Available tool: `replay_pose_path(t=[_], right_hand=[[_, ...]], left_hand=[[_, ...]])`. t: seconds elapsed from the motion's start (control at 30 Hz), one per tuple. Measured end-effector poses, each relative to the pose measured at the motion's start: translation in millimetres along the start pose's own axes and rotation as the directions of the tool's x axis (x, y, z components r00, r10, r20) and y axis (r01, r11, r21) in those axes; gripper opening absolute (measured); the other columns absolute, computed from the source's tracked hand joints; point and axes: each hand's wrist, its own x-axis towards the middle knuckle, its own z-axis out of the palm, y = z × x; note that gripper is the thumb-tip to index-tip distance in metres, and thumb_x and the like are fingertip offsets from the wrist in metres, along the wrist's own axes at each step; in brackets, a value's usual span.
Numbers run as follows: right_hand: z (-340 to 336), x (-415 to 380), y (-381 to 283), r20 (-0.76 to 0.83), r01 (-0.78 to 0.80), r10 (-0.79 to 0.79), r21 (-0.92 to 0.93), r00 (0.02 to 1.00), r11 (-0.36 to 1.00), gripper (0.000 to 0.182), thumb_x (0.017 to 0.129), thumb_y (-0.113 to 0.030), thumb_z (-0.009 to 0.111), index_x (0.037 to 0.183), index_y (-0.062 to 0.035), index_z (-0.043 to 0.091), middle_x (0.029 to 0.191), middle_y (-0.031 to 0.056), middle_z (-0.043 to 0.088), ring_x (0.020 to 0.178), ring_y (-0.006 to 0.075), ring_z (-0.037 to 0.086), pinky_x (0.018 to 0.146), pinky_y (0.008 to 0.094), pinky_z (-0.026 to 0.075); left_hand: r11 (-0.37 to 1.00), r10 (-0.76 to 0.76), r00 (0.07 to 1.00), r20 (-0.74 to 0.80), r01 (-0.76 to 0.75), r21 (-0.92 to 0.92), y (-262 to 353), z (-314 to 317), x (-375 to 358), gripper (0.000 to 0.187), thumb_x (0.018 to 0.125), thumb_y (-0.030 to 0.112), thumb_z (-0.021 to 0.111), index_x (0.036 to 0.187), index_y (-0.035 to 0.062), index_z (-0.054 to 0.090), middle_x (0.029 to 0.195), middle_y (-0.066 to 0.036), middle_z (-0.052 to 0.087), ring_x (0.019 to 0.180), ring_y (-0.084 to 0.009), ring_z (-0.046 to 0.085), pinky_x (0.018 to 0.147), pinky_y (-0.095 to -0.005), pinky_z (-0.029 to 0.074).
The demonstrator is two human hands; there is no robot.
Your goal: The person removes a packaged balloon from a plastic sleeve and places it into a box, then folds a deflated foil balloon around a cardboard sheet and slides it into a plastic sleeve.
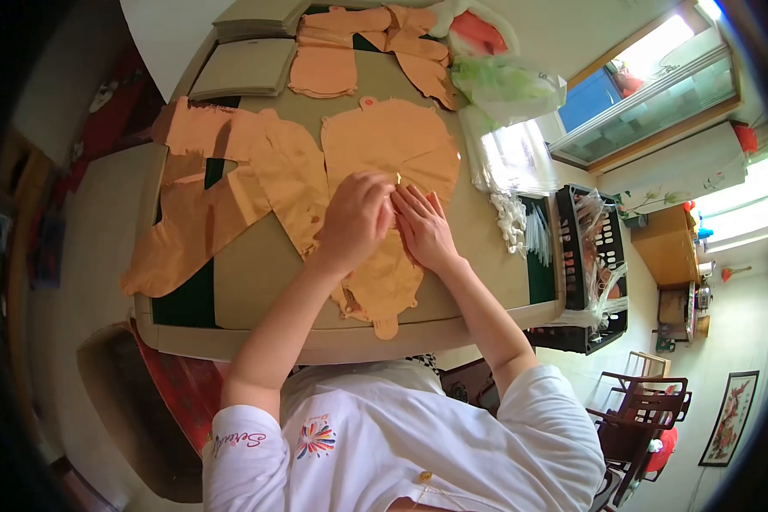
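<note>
A person in a white T-shirt [478,435] rests the right hand [424,229], fingers extended, on a flat copper-colored foil balloon [384,128] atop the bench [192,338], the left hand [358,212] just beside it with fingers curled, any grip impossible to tell.

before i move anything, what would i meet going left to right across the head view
Left-hand copper-coloured foil piece, left hand, right hand, clear plastic sleeves, black crate, framed wall picture.
</note>
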Motion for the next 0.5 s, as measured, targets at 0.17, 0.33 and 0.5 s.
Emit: replay_pose_path(t=[0.17,0.33,0.5], right_hand=[[3,0,4,-0.009,0.029,-0.03,-0.029,1.0,0.999,0.041,0.092,-0.015,0.054,0.133,-0.0062,0.052,0.137,0.0112,0.051,0.132,0.0294,0.043,0.111,0.0491,0.028],[2,0,2,-0.036,-0.016,0.017,0.043,0.999,0.999,0.041,0.091,-0.015,0.056,0.131,-0.0062,0.053,0.135,0.0133,0.052,0.129,0.0317,0.045,0.111,0.0509,0.028],[-42,-24,-35,0.089,0.225,-0.271,0.351,0.958,0.909,0.035,0.085,-0.019,0.066,0.118,-0.0089,0.059,0.124,0.0108,0.056,0.118,0.0304,0.05,0.108,0.0484,0.032]], left_hand=[[0.936,-0.028,0.955,0.295,-0.079,0.343,-35,51,-13,0.038,0.092,0.019,0.051,0.128,0.0064,0.054,0.139,-0.015,0.047,0.134,-0.0295,0.037,0.11,-0.0488,0.029],[0.919,-0.171,0.928,0.332,0.028,0.393,-48,58,-27,0.044,0.096,0.027,0.046,0.136,0.0099,0.049,0.146,-0.011,0.04,0.14,-0.0255,0.03,0.114,-0.0505,0.021],[0.923,-0.164,0.921,0.353,0.016,0.386,-46,52,-25,0.045,0.093,0.024,0.049,0.135,0.0097,0.049,0.145,-0.013,0.042,0.137,-0.0291,0.034,0.113,-0.0523,0.024]])
